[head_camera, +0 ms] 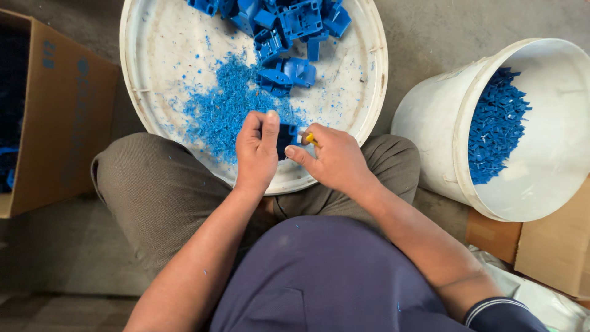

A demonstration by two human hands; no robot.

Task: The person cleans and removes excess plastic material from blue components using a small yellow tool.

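Small blue plastic part (286, 138), mostly hidden, upright over white tray rim beside yellow-handled tool (311, 138)

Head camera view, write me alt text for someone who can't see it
Seen from above, a seated person's left hand holds a small blue plastic part while the right hand works at it with a yellow-handled tool, over a round white tray of blue shavings and more blue parts. A white bucket of blue pieces stands at right, a cardboard box at left.

Tray (153, 74) on lap, bucket (430, 141) right, box (67, 117) left.
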